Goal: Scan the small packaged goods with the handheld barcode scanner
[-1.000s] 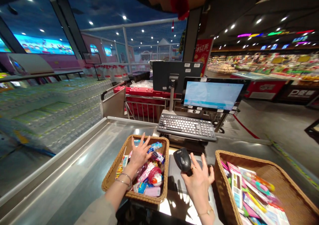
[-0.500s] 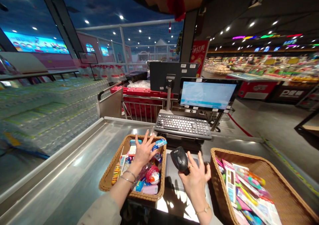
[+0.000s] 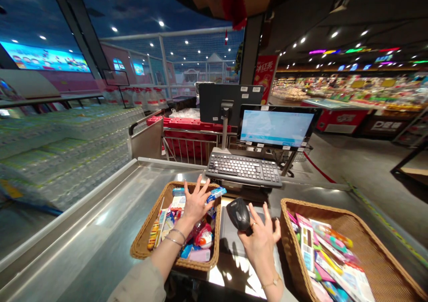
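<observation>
With our right hand (image 3: 260,239), we held the black scanner (image 3: 238,214) on the thumb side, other fingers extended. The right wicker basket (image 3: 371,244) stood just to its right. With our left hand (image 3: 195,206), we pinched a blue packet (image 3: 217,193), other fingers spread, over the far right corner of the left wicker basket (image 3: 141,244). Beyond, we had the keyboard (image 3: 243,167), then the lit screen (image 3: 277,127).

kbd (image 3: 243,167) below lit scrn (image 3: 276,127) | red frzr (image 3: 341,117) R | btl packs (image 3: 80,137) L
</observation>
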The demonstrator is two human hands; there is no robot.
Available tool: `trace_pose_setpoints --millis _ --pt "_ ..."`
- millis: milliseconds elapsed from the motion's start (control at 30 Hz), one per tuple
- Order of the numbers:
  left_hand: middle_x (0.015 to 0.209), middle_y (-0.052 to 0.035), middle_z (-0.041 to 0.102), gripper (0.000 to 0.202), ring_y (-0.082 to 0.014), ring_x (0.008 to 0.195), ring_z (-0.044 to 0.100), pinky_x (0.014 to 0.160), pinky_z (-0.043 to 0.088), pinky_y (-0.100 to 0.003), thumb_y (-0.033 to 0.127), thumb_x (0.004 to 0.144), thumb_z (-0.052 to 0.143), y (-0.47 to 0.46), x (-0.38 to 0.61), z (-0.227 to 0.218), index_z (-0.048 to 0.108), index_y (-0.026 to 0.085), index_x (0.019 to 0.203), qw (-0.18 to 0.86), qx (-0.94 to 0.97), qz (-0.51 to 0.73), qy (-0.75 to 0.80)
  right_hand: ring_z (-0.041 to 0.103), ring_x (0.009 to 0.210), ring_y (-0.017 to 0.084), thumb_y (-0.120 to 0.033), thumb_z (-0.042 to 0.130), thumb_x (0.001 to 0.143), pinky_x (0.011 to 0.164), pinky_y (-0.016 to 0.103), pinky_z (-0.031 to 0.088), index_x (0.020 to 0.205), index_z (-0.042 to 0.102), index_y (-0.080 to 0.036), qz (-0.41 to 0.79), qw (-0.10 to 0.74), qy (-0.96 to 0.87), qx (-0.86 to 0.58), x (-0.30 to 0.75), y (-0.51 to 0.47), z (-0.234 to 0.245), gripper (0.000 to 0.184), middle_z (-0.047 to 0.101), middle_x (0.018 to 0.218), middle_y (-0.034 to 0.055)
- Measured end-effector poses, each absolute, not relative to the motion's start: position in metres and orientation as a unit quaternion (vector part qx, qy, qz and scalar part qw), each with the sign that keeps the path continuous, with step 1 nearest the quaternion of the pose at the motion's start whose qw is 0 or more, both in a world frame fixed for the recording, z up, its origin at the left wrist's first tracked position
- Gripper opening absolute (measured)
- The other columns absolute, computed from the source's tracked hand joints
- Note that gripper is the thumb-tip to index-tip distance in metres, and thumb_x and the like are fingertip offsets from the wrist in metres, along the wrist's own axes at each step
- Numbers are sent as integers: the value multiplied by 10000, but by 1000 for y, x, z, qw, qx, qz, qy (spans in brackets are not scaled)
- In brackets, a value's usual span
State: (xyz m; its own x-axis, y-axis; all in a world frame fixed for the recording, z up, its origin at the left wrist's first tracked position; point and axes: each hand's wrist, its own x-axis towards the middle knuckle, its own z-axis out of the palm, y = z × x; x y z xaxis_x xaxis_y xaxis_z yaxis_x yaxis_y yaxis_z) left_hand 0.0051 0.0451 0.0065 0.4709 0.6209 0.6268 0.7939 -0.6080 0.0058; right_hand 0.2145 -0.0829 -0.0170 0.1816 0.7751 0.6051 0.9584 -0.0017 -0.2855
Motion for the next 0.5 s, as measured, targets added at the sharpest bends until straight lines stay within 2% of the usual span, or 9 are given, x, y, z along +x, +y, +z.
trace_pose_setpoints --millis 500 --pt "1389 -59 558 172 -361 1403 340 1102 -33 -744 361 857 613 46 11 8 706 275 973 145 -845 -305 -416 227 1424 346 -214 547 701 1075 659 68 942 695 -270 -115 320 -646 -683 212 -83 -13 289 598 1322 23"
